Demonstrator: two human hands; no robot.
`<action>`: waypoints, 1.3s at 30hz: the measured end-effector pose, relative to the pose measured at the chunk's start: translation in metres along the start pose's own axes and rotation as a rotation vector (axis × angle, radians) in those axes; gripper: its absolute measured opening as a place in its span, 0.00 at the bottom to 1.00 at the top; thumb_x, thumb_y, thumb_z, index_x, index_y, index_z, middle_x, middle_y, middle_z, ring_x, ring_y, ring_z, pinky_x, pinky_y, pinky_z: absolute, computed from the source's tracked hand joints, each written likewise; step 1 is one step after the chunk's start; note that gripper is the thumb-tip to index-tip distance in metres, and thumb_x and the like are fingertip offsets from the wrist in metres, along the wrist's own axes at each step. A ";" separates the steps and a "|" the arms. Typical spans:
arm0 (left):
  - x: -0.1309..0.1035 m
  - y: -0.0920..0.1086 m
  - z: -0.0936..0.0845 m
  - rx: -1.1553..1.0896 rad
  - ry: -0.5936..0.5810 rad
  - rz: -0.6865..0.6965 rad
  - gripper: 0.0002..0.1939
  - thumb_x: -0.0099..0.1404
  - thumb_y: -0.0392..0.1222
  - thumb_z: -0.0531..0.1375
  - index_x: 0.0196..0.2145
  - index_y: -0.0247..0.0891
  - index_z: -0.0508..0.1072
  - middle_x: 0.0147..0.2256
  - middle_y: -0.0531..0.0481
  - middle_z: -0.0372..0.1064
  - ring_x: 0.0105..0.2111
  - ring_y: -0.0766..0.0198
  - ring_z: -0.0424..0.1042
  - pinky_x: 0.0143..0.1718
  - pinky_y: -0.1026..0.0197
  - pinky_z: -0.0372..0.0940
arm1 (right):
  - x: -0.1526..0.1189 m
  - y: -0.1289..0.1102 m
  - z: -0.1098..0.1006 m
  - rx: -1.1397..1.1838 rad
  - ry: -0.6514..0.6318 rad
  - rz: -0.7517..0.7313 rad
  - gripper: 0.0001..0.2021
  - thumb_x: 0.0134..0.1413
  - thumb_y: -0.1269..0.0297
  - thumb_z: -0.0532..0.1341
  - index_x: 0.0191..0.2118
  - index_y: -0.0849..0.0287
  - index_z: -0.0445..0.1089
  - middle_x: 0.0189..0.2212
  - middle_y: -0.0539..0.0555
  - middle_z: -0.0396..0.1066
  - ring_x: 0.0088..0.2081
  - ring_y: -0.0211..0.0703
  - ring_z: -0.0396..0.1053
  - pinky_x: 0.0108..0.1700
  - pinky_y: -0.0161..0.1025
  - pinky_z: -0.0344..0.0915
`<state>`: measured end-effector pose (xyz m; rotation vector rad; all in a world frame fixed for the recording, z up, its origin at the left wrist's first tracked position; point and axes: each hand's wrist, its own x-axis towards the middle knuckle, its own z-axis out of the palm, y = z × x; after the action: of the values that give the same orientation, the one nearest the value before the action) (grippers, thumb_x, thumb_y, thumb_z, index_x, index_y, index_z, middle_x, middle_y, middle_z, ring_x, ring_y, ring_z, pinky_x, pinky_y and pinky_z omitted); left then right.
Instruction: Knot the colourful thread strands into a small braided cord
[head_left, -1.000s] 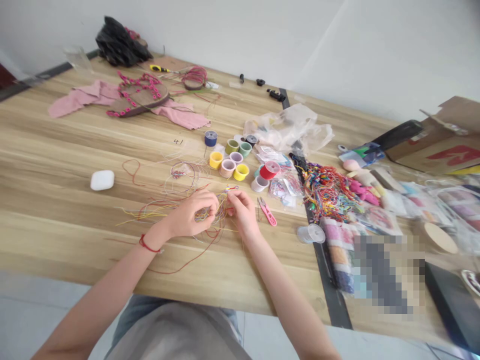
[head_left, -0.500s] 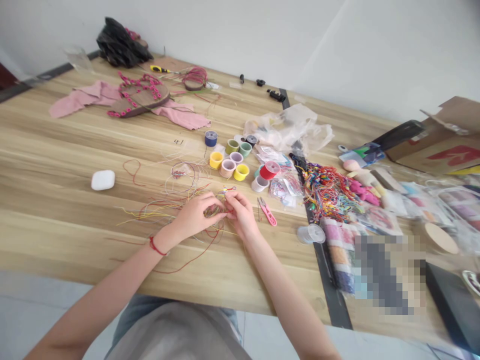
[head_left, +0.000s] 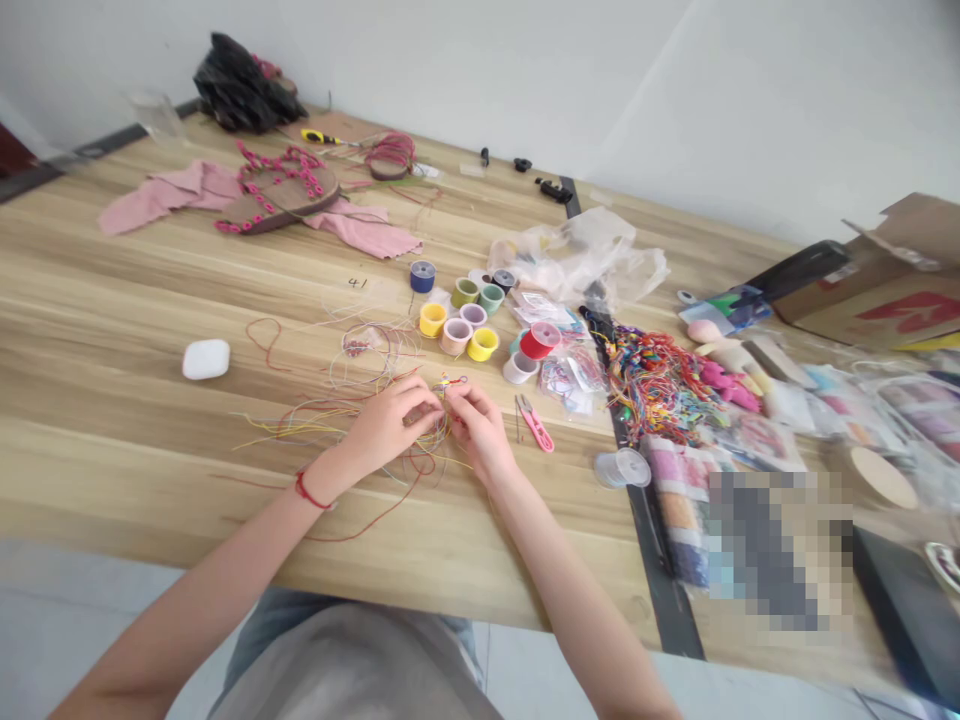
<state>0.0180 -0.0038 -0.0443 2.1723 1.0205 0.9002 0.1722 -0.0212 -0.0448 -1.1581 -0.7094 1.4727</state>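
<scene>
My left hand (head_left: 397, 412) and my right hand (head_left: 475, 420) meet over a tangle of thin coloured cords (head_left: 304, 425) near the table's front. Both are closed in a pinch, with the fingertips almost together. A small multicoloured braided piece (head_left: 448, 382) with a loop shows just beyond the fingertips. Cords run from it beneath both hands, red and yellow ones trailing out to the left. Exactly which strands each hand grips is too small to make out. Pink thread snips (head_left: 537, 425) lie to the right of my right hand, beside a thin needle-like tool (head_left: 519, 420).
Several thread spools (head_left: 457, 336) stand beyond my hands. A clear spool (head_left: 622, 468) lies on its side to the right, near a heap of colourful cords (head_left: 654, 385). At left sits a white case (head_left: 206, 359). A cardboard box (head_left: 877, 270) stands far right.
My left hand has shifted slightly up and left, its fingers drawing closer together. My right hand has turned a little, and the cords between them have moved.
</scene>
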 end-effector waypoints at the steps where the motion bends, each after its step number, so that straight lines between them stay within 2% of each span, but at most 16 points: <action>1: 0.000 0.001 -0.001 -0.003 0.017 -0.011 0.04 0.68 0.36 0.59 0.33 0.37 0.72 0.33 0.52 0.66 0.31 0.66 0.65 0.35 0.63 0.62 | 0.000 0.000 0.000 0.001 -0.002 -0.004 0.15 0.37 0.54 0.71 0.25 0.57 0.68 0.22 0.45 0.61 0.20 0.30 0.48 0.21 0.35 0.39; 7: 0.003 0.003 -0.009 -0.002 0.132 -0.040 0.06 0.70 0.37 0.56 0.34 0.38 0.71 0.34 0.51 0.67 0.33 0.66 0.66 0.36 0.63 0.62 | -0.001 0.000 0.000 0.011 -0.048 0.006 0.15 0.38 0.54 0.70 0.26 0.57 0.69 0.19 0.43 0.54 0.19 0.30 0.44 0.21 0.36 0.38; 11: 0.004 0.004 -0.012 -0.099 0.058 -0.123 0.06 0.70 0.39 0.56 0.34 0.38 0.70 0.33 0.52 0.68 0.32 0.65 0.67 0.34 0.62 0.62 | -0.001 0.000 0.000 0.035 -0.068 0.038 0.14 0.39 0.55 0.70 0.26 0.57 0.67 0.17 0.43 0.50 0.20 0.32 0.43 0.22 0.35 0.37; 15: 0.004 0.003 -0.011 -0.300 0.000 -0.230 0.06 0.69 0.41 0.56 0.35 0.38 0.69 0.32 0.51 0.72 0.31 0.64 0.70 0.33 0.61 0.64 | 0.001 0.001 -0.001 0.077 -0.063 0.091 0.15 0.39 0.54 0.70 0.25 0.56 0.65 0.19 0.43 0.47 0.21 0.32 0.41 0.22 0.35 0.35; 19: 0.004 -0.001 -0.010 -0.471 -0.036 -0.294 0.06 0.68 0.43 0.55 0.35 0.38 0.66 0.32 0.51 0.73 0.22 0.69 0.65 0.25 0.64 0.62 | 0.003 0.002 -0.002 0.081 -0.061 0.087 0.15 0.39 0.54 0.69 0.26 0.56 0.65 0.19 0.42 0.44 0.21 0.32 0.38 0.22 0.35 0.35; 23: 0.003 -0.004 -0.008 -0.557 -0.048 -0.333 0.06 0.66 0.42 0.57 0.37 0.38 0.65 0.30 0.53 0.69 0.21 0.71 0.63 0.22 0.67 0.60 | 0.002 0.003 -0.001 0.054 -0.056 0.066 0.15 0.39 0.54 0.70 0.27 0.56 0.66 0.18 0.42 0.45 0.21 0.33 0.40 0.23 0.36 0.37; 28: 0.004 0.002 -0.009 -0.422 -0.026 -0.261 0.03 0.65 0.39 0.57 0.36 0.38 0.67 0.31 0.53 0.67 0.29 0.68 0.68 0.30 0.64 0.65 | 0.000 0.002 0.001 0.021 -0.032 0.067 0.18 0.38 0.51 0.71 0.29 0.56 0.67 0.18 0.42 0.51 0.21 0.32 0.44 0.22 0.35 0.39; 33: 0.004 0.007 -0.012 -0.125 -0.016 -0.148 0.02 0.66 0.37 0.57 0.36 0.38 0.70 0.26 0.56 0.63 0.25 0.68 0.62 0.27 0.65 0.59 | 0.000 0.004 0.002 -0.010 -0.011 0.028 0.17 0.38 0.52 0.71 0.31 0.56 0.69 0.22 0.45 0.62 0.22 0.33 0.51 0.23 0.34 0.45; 39: 0.003 -0.002 -0.013 0.065 -0.008 -0.004 0.05 0.69 0.36 0.55 0.37 0.38 0.71 0.34 0.51 0.69 0.31 0.65 0.66 0.36 0.61 0.64 | 0.002 0.005 0.000 -0.072 -0.064 0.020 0.14 0.40 0.55 0.70 0.30 0.56 0.70 0.23 0.47 0.67 0.23 0.34 0.56 0.23 0.34 0.49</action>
<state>0.0088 0.0030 -0.0371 2.2249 1.0633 0.8676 0.1704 -0.0202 -0.0500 -1.1801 -0.8027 1.5172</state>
